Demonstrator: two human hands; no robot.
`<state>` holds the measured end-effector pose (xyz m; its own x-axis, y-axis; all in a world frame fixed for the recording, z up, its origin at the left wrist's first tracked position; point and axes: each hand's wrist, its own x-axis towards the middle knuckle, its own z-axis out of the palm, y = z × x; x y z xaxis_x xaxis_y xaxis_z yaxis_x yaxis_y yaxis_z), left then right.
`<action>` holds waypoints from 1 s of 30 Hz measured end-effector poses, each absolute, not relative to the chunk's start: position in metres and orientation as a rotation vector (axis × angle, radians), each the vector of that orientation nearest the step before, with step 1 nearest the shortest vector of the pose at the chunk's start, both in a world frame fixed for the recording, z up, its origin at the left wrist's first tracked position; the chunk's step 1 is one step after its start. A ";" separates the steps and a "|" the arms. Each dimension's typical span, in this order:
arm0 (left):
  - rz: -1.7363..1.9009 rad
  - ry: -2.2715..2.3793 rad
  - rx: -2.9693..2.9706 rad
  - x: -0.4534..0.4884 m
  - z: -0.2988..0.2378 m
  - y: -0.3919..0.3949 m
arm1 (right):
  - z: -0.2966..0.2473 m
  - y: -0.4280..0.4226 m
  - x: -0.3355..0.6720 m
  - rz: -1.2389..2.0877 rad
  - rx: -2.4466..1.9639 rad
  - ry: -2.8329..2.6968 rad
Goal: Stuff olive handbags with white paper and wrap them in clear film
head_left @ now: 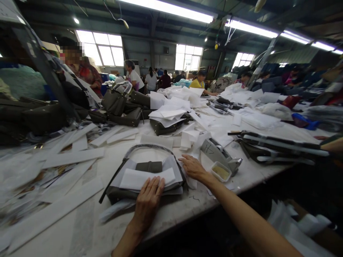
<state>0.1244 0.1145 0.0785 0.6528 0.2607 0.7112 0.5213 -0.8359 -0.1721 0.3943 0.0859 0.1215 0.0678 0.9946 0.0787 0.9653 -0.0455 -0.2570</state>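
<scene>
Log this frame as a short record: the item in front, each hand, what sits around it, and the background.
Front item: dark bag on a white table, handle arched on its far side
Left hand: fingers resting on a folded white sheet atop the bag
Right hand: open, by the bag's right side; contact unclear
Right of bag: grey tape dispenser, small dish with yellowish contents
Left of bag: loose white strips
Background: several people, bright windows

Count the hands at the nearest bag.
2: the left hand rests on the white sheet atop the bag; the right hand is by the bag's right side. None seems hidden.
</scene>
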 end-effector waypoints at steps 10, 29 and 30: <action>-1.109 -0.653 -2.495 0.130 0.075 0.113 | 0.115 0.076 0.416 0.203 -1.897 -2.150; -0.936 -0.645 -2.541 0.125 0.088 0.108 | 0.152 0.058 0.412 0.315 -2.163 -2.039; -0.944 -0.647 -2.540 0.126 0.088 0.108 | 0.152 0.060 0.407 0.322 -2.209 -2.065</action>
<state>0.1256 0.1077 0.0880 0.6730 0.2923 0.6795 0.5280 -0.8332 -0.1646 0.4073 0.0599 0.1517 0.0580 0.9947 -0.0852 0.9734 -0.0753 -0.2165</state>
